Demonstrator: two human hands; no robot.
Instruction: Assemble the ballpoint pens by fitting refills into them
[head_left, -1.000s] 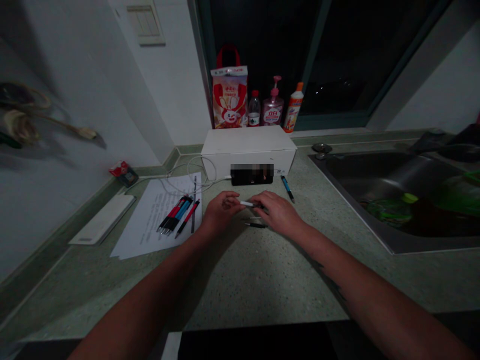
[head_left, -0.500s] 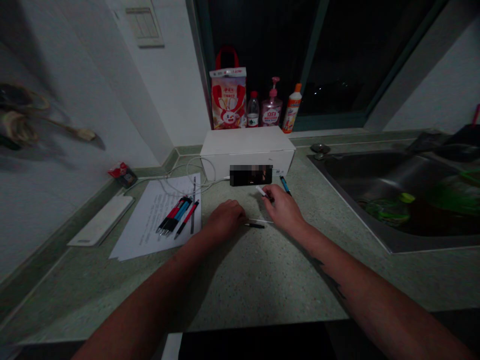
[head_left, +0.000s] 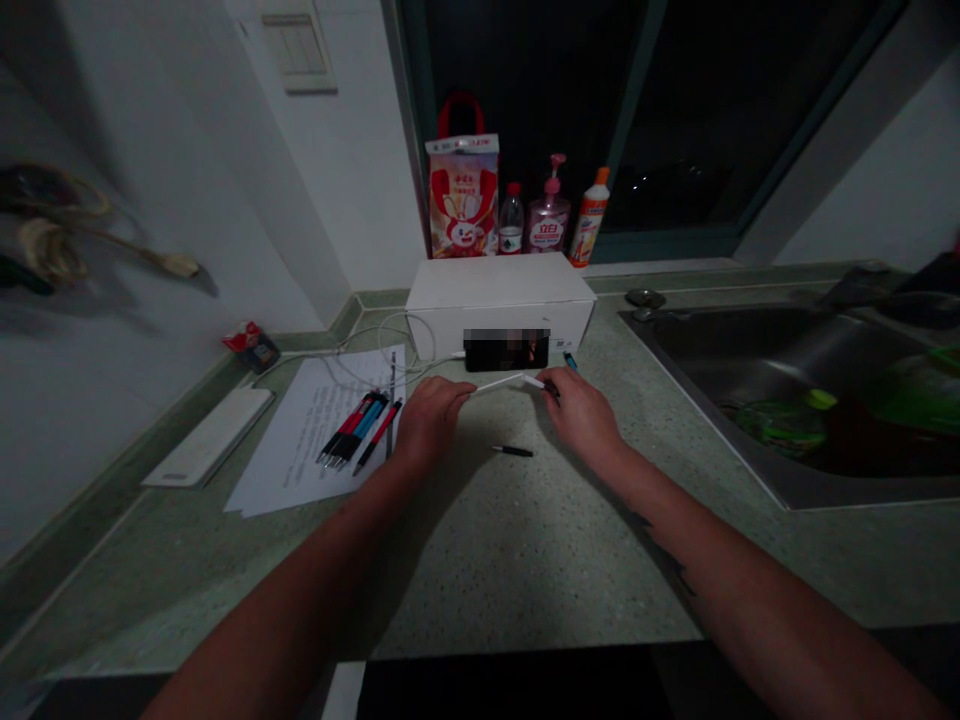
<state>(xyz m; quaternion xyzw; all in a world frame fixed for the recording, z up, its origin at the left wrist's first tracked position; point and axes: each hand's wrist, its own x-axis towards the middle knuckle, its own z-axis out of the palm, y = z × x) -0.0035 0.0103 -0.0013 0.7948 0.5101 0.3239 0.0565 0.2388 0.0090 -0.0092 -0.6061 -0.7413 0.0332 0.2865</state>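
My left hand (head_left: 433, 418) pinches the left end of a thin white rod (head_left: 495, 383) above the counter. Its right end meets the tip of a white and dark pen part (head_left: 534, 381), which my right hand (head_left: 581, 412) holds between its fingers. On the counter below and between the hands lies a short black pen part (head_left: 513, 451) with a light tip. A blue and black pen piece (head_left: 571, 361) shows just behind my right hand. Several red, blue and black pens (head_left: 352, 430) rest on printed paper (head_left: 289, 430) at the left.
A phone (head_left: 506, 352) leans on a white box (head_left: 501, 283), with a white cable (head_left: 352, 345) looping left. Bottles (head_left: 547, 222) and a red bag (head_left: 463, 205) stand behind. A white slab (head_left: 210, 440) lies far left; a sink (head_left: 750, 400) is at the right.
My left hand has lifted the thin white rod off the counter and moved up and left. The rod now meets the pen part in my right hand, which has shifted slightly right.
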